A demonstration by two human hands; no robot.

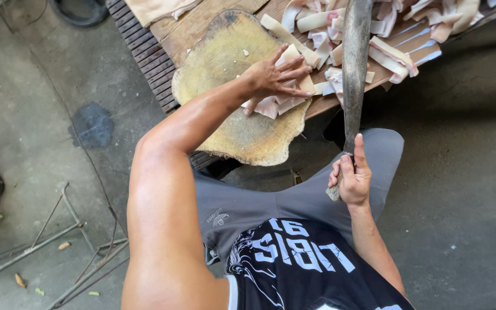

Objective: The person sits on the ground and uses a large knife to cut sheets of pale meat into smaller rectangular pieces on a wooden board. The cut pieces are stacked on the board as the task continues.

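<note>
Cleaver [355, 63] is gripped at its handle by right hand [351, 181]; left hand [276, 77], fingers spread flat, presses pale meat strips [279, 103] on round chopping block [225, 63].

The chopping block [231, 63] is mustard yellow, darkened brown at its far edge. The strips [340, 34] piled right of it are pale cream with pink streaks. The long blade [356, 63] is dull grey. Near us, grey shorts [294, 201] and a black shirt [305, 270] with white print.

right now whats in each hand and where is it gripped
Right hand grips the long cleaver by its handle end; left hand presses flat on pale strips, gripping nothing.
</note>
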